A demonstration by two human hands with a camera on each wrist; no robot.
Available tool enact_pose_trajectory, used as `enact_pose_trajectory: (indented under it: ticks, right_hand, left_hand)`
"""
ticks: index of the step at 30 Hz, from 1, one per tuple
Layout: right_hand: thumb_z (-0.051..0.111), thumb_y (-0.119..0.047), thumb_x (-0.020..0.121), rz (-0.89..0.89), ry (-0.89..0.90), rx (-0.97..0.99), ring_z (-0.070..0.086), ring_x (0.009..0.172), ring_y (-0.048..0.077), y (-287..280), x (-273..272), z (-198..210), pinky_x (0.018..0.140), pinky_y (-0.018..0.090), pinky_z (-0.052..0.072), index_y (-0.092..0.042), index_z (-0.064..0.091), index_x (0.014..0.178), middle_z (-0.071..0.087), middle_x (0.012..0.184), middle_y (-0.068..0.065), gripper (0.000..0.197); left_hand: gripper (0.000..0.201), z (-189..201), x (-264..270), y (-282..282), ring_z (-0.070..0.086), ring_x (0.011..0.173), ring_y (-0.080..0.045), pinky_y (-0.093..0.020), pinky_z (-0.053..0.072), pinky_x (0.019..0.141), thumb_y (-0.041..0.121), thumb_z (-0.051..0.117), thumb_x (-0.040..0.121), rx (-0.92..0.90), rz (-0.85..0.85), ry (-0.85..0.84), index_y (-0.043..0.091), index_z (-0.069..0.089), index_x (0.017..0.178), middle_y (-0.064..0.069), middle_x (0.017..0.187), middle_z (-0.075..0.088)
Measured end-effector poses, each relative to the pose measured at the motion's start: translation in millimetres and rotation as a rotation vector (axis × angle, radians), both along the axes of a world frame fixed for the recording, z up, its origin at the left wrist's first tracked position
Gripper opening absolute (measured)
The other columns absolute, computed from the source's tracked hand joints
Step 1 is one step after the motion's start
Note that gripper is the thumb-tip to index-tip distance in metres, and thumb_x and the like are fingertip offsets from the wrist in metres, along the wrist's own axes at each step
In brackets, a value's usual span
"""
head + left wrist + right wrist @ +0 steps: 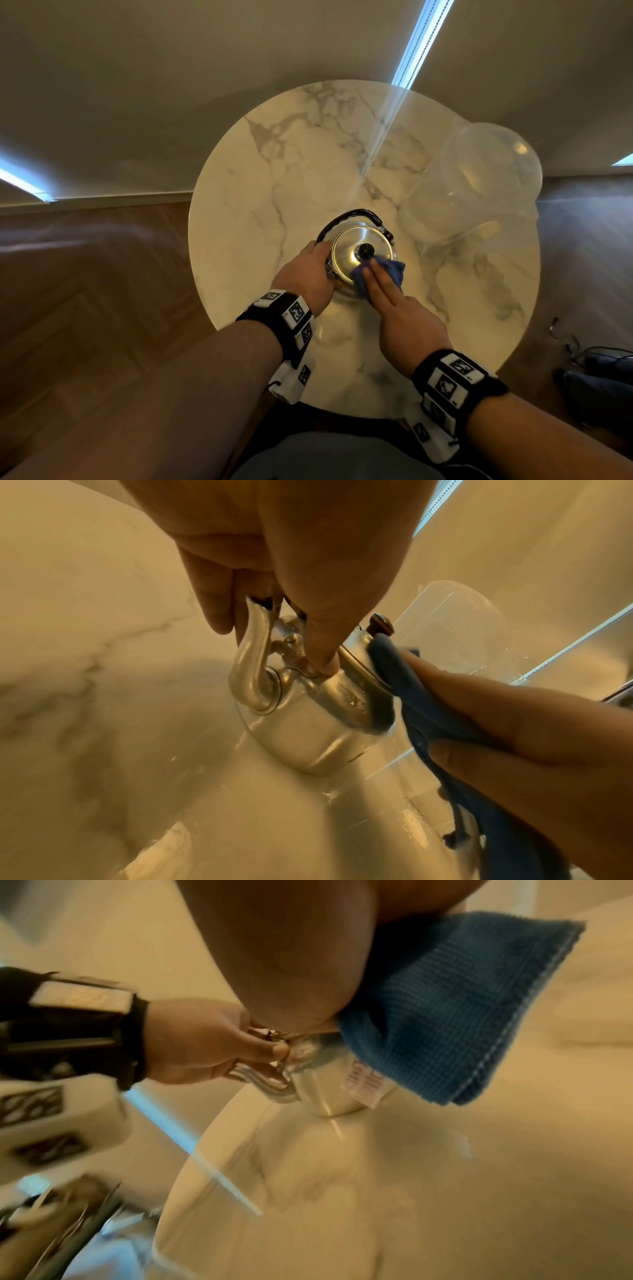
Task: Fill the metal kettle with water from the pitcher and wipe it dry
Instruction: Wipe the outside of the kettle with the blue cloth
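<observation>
The metal kettle (pixel 352 251) stands lid on at the middle of the round marble table (pixel 260 192), its black handle folded back. My left hand (pixel 313 263) grips its left side, fingers curled round the spout (pixel 251 658) and thumb by the handle hinge. My right hand (pixel 375 277) holds a blue cloth (pixel 394 270) against the kettle's near right side and lid edge; two fingers lie straight on top, and the thumb pinches the cloth (pixel 424 712) from below. The clear pitcher (pixel 479 185) stands at the right rear, beside the kettle.
Water drops and wet streaks lie on the marble (pixel 329 794) near the kettle's base. The table's near edge (pixel 342 407) is close to my lap. Wooden floor surrounds the table, and cables (pixel 575 349) lie at the right.
</observation>
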State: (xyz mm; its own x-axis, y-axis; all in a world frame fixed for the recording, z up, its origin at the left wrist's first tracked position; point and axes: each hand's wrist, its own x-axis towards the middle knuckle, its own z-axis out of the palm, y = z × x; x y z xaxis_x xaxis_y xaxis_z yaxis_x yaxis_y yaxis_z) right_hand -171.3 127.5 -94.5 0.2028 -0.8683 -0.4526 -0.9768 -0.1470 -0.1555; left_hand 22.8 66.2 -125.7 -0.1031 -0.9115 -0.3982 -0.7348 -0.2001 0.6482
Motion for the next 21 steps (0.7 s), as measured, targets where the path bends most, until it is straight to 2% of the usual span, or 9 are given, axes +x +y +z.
enact_pose_trajectory:
  ticks: [3,5,8,10,13,15,16,19,21]
  right_hand:
    - [0.051,-0.004,0.088,-0.161,-0.119,-0.027,0.058,0.079,0.022,-10.3,-2.4,-8.3,0.061,0.029,0.041,-0.037,-0.006,0.162,-0.02,0.165,-0.021,0.099]
    - [0.052,-0.001,0.088,-0.197,-0.193,-0.016,0.052,0.076,0.016,-12.2,1.2,-11.0,0.062,0.028,0.042,-0.034,-0.001,0.164,-0.016,0.169,-0.017,0.098]
    - [0.051,-0.003,0.089,-0.13,-0.179,0.026,0.051,0.073,0.013,0.0,-2.3,-12.7,0.061,0.026,0.042,-0.042,-0.007,0.162,-0.02,0.168,-0.021,0.101]
    - [0.051,-0.006,0.089,-0.074,-0.137,0.013,0.057,0.076,0.016,-2.8,-9.9,-11.8,0.062,0.028,0.044,-0.045,-0.007,0.161,-0.018,0.168,-0.024,0.101]
    - [0.051,-0.006,0.089,-0.16,-0.243,-0.026,0.068,0.101,0.023,-29.9,-12.6,-10.8,0.074,0.032,0.053,-0.042,0.002,0.162,-0.007,0.17,-0.021,0.095]
    - [0.048,-0.005,0.092,-0.207,-0.349,-0.036,0.057,0.13,0.021,-42.7,-8.0,-10.9,0.092,0.03,0.052,-0.039,0.009,0.163,0.0,0.172,-0.019,0.088]
    - [0.048,-0.005,0.093,-0.209,-0.383,-0.036,0.052,0.136,0.019,-44.0,-8.0,-10.9,0.095,0.028,0.049,-0.039,0.011,0.163,0.001,0.172,-0.019,0.086]
    - [0.048,-0.006,0.092,-0.139,-0.413,-0.06,0.055,0.133,0.018,-32.0,-20.0,-12.9,0.095,0.033,0.053,-0.044,0.012,0.162,0.005,0.17,-0.023,0.087]
    - [0.047,-0.006,0.093,-0.104,-0.44,-0.072,0.05,0.138,0.015,-22.2,-34.0,-18.4,0.104,0.03,0.048,-0.045,0.017,0.161,0.01,0.169,-0.024,0.084]
  left_hand:
    - [0.053,-1.5,0.4,0.0,0.068,0.105,-0.027,-0.048,0.056,0.092,0.032,0.072,0.082,0.007,-0.002,-0.013,0.035,0.052,0.13,0.004,0.126,0.059]
    - [0.054,-2.6,0.6,0.7,0.068,0.106,-0.027,-0.048,0.057,0.092,0.035,0.072,0.081,-0.002,0.0,-0.011,0.037,0.051,0.131,0.004,0.127,0.059]
    - [0.056,-2.6,-0.1,1.7,0.068,0.106,-0.026,-0.048,0.057,0.092,0.037,0.073,0.08,-0.017,-0.002,0.0,0.039,0.051,0.132,0.005,0.128,0.059]
    - [0.056,-2.4,-0.1,1.4,0.068,0.108,-0.026,-0.045,0.056,0.094,0.035,0.074,0.081,-0.034,0.003,-0.005,0.037,0.052,0.133,0.005,0.129,0.06]
    - [0.058,-4.6,-0.2,0.3,0.066,0.114,-0.025,-0.038,0.052,0.096,0.032,0.075,0.084,-0.051,-0.003,-0.028,0.032,0.052,0.137,0.003,0.134,0.06]
    - [0.056,-4.2,0.1,0.9,0.066,0.114,-0.024,-0.036,0.051,0.094,0.031,0.075,0.086,-0.06,0.005,-0.029,0.032,0.052,0.137,0.003,0.135,0.06]
    - [0.056,-3.3,-0.3,1.3,0.066,0.113,-0.024,-0.035,0.051,0.093,0.031,0.075,0.086,-0.061,0.006,-0.029,0.032,0.053,0.137,0.003,0.134,0.061]
    - [0.056,-1.9,-1.1,1.9,0.065,0.113,-0.023,-0.035,0.05,0.093,0.031,0.075,0.086,-0.059,0.011,-0.03,0.033,0.053,0.137,0.004,0.134,0.06]
    - [0.056,-2.4,-1.0,1.8,0.064,0.114,-0.023,-0.034,0.049,0.094,0.031,0.075,0.085,-0.065,0.004,-0.036,0.032,0.052,0.137,0.003,0.134,0.058]
